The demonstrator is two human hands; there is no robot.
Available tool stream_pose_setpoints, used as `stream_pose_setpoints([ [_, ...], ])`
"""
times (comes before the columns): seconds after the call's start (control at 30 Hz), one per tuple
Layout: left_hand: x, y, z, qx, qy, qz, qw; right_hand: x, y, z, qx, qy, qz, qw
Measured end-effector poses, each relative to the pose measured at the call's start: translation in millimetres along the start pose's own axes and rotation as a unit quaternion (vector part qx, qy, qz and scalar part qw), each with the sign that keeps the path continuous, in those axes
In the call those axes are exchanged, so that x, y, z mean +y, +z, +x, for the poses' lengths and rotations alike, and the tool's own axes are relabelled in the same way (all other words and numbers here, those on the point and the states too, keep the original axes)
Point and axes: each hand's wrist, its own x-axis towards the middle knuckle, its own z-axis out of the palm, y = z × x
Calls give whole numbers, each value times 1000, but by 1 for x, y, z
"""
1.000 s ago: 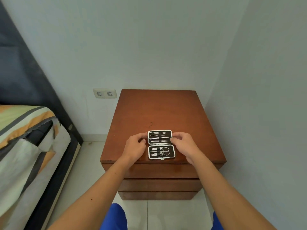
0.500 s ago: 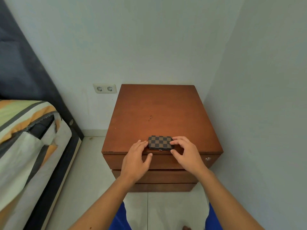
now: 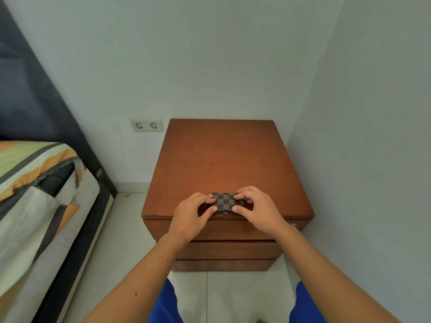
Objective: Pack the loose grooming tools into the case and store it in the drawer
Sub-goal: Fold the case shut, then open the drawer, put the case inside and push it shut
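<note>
The checkered brown grooming case (image 3: 225, 202) lies closed on the front edge of the wooden nightstand (image 3: 221, 155). Its small metal clasp faces me. My left hand (image 3: 191, 215) grips the case's left end, thumb at the front and fingers on top. My right hand (image 3: 257, 209) grips its right end the same way. No loose tools show; the case's inside is hidden. The top drawer (image 3: 233, 228) under the case is shut, with a small knob (image 3: 294, 225) near its right end.
Two more drawers sit below the top one. A bed with a striped cover (image 3: 35, 183) stands at the left, with tiled floor (image 3: 126, 241) between it and the nightstand. A double wall socket (image 3: 147, 124) is on the back wall. A wall runs close on the right.
The open case with its tools has been folded shut. My left hand, which was off the case half a second ago, has come back onto its left end.
</note>
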Motion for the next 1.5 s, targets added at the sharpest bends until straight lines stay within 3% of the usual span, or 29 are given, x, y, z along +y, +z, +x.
stream_pose_setpoints([
  [0.43,-5,-6,13,-53,15,27,998,3,16,-9,5,-40,-79,996],
  [0.63,2,-23,1,-40,-53,-23,998,0,0,-26,-11,-23,-110,994],
  [0.77,-35,-53,-27,58,-59,109,991,27,-27,-44,96,65,-162,980],
  [0.83,-56,-64,-37,82,-136,144,977,42,-35,-54,138,153,-172,963],
  [0.93,-67,-66,-47,72,-255,50,963,63,-37,-67,164,275,-127,939],
  [1.07,-73,-53,-59,56,-308,-95,945,82,-26,-83,146,349,75,923],
  [1.17,-82,-45,-66,86,-335,-82,934,93,-16,-92,159,354,140,911],
  [1.5,-66,-43,-96,119,-352,-51,927,85,-6,-115,197,349,154,903],
])
